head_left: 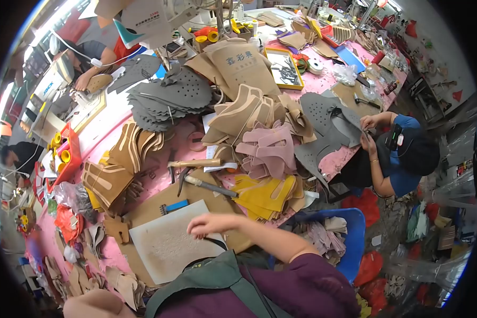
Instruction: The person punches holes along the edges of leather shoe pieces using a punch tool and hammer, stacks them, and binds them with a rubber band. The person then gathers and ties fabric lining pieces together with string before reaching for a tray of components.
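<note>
My right hand (200,226) hangs over a worn white board (167,244), its fingers loosely bent and slightly apart, with nothing visible in them. Whether the fingertips touch the board I cannot tell. A blue-handled tool with a dark toothed edge (174,206) lies just beyond the board. Past it rest a hammer (196,163) with a wooden handle and another hammer (209,185) with a grey handle. Yellow cut leather pieces (267,193) are stacked to the right. Of my left side only part of the arm shows at the bottom left; the hand is out of sight.
Stacks of brown (108,183), pink (267,148) and grey perforated pieces (169,98) crowd the pink table. A blue tub (355,233) holding scraps stands at my right. A co-worker in a dark cap (414,151) handles a grey piece; another person sits far left.
</note>
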{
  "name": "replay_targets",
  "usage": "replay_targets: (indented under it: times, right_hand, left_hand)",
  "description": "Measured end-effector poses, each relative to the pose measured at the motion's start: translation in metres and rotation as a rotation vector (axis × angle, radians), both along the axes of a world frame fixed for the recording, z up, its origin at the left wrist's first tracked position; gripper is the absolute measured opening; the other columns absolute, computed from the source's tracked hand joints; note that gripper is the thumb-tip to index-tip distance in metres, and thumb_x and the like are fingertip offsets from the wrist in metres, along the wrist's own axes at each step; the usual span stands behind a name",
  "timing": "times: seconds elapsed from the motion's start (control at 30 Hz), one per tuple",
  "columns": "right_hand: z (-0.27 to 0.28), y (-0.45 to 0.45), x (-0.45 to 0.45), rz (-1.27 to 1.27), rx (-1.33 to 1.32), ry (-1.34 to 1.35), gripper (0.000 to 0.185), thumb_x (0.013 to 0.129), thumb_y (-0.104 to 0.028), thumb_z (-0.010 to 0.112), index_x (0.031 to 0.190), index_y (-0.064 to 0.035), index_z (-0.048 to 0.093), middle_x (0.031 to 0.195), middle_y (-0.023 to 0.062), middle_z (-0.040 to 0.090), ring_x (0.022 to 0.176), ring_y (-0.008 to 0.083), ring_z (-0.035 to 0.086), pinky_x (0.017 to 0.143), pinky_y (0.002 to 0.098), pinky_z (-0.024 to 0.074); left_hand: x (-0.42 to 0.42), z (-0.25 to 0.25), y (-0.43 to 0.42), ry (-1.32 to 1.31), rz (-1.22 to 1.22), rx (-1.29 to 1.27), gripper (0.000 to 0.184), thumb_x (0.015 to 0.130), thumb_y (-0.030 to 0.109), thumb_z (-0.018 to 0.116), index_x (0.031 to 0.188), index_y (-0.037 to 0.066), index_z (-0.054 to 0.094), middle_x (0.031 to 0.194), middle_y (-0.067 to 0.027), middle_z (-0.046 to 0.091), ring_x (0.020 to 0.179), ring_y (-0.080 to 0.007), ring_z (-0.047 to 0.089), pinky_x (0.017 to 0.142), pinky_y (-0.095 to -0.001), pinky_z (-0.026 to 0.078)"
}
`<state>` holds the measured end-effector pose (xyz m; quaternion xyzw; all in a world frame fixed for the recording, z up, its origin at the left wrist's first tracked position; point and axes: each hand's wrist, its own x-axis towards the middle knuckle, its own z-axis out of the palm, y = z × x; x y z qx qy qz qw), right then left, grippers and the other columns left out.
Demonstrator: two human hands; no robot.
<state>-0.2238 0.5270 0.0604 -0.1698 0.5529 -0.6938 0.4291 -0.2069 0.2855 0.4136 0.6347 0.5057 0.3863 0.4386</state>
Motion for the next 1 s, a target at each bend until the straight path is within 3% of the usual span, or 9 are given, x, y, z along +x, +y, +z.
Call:
replay_targets:
  times: [0.07,0.13,0.2,0.23,0.3,0.47,0.63,0.87,1.0]
  right_hand:
    - [0.051,0.067,-0.033,-0.153,0.045,0.116,0.024,0.096,-0.020,0.055,0.111,-0.0032,0.063,0.095,0.0077,0.069,0.083,0.0135,0.065,0.074,0.0251,0.0512]
    - [0.071,0.135,-0.062,-0.580,0.117,0.144,0.022,0.094,-0.018,0.057,0.107,-0.0020,0.065,0.088,0.0066,0.068,0.077,0.0131,0.064,0.072,0.0255,0.0509]
    - [0.064,0.205,-0.094,-1.059,0.298,0.287,0.016,0.092,-0.015,0.057,0.099,-0.0038,0.067,0.084,0.0062,0.067,0.072,0.0129,0.062,0.068,0.0239,0.0510]
    - [0.061,0.230,-0.112,-1.311,0.140,0.131,0.015,0.092,-0.013,0.056,0.096,-0.0042,0.067,0.082,0.0073,0.066,0.071,0.0131,0.062,0.067,0.0233,0.0515]
    - [0.018,0.301,-0.146,-1.468,0.280,0.168,0.017,0.092,-0.012,0.054,0.101,-0.0030,0.065,0.077,0.0063,0.066,0.064,0.0127,0.061,0.061,0.0221,0.0498]
    - [-0.051,0.403,-0.218,-1.583,0.611,0.148,0.021,0.093,-0.016,0.053,0.102,0.0007,0.061,0.078,0.0087,0.064,0.057,0.0132,0.057,0.052,0.0225,0.0476]
    - [-0.082,0.443,-0.277,-1.687,0.640,-0.039,0.026,0.094,-0.020,0.051,0.107,0.0020,0.057,0.079,0.0125,0.063,0.057,0.0159,0.058,0.048,0.0264,0.0493]
    - [-0.144,0.488,-0.331,-1.722,0.549,-0.256,0.045,0.096,-0.034,0.050,0.118,0.0049,0.047,0.095,0.0252,0.064,0.069,0.0328,0.068,0.054,0.0367,0.0577]
    - [-0.178,0.508,-0.350,-1.623,0.437,-0.338,0.051,0.093,-0.034,0.055,0.127,-0.0029,0.035,0.096,0.0302,0.062,0.067,0.0383,0.067,0.050,0.0420,0.0557]
  left_hand:
    - [-0.031,-0.036,-0.015,-0.063,0.001,-0.127,0.036,0.099,0.027,0.048,0.121,0.002,0.059,0.105,-0.0196,0.062,0.087,-0.0362,0.060,0.098,-0.0523,0.044]
    - [-0.056,-0.083,-0.031,-0.157,-0.225,-0.652,0.035,0.093,0.017,0.061,0.121,-0.003,0.060,0.099,-0.0189,0.069,0.084,-0.0294,0.066,0.082,-0.0316,0.051]
    - [-0.052,-0.103,-0.002,-0.348,0.721,-0.240,0.045,0.089,0.009,0.065,0.130,-0.005,0.051,0.101,-0.0173,0.068,0.094,-0.0286,0.066,0.085,-0.0356,0.051]
    - [-0.056,-0.115,0.002,-0.347,0.728,-0.240,0.045,0.089,0.009,0.065,0.130,-0.005,0.051,0.101,-0.0173,0.068,0.094,-0.0286,0.066,0.085,-0.0356,0.051]
    - [-0.070,-0.144,0.004,-0.524,1.127,-0.421,0.050,0.086,0.007,0.068,0.132,-0.002,0.050,0.101,-0.0156,0.068,0.092,-0.0224,0.065,0.083,-0.0300,0.051]
    - [-0.097,-0.210,0.007,-0.456,1.240,-0.602,0.050,0.085,0.005,0.067,0.132,0.001,0.052,0.098,-0.0140,0.068,0.085,-0.0170,0.064,0.079,-0.0257,0.050]
    - [-0.113,-0.252,0.018,-0.353,1.199,-0.787,0.046,0.086,0.003,0.064,0.131,0.003,0.055,0.096,-0.0122,0.069,0.082,-0.0138,0.062,0.074,-0.0230,0.049]
    - [-0.114,-0.295,0.024,-0.301,1.224,-1.033,0.043,0.086,0.008,0.065,0.128,0.005,0.057,0.095,-0.0097,0.069,0.080,-0.0143,0.062,0.071,-0.0241,0.048]
    - [-0.112,-0.314,0.027,-0.244,1.168,-1.140,0.043,0.087,0.014,0.065,0.128,0.007,0.057,0.095,-0.0086,0.070,0.079,-0.0170,0.063,0.070,-0.0268,0.049]
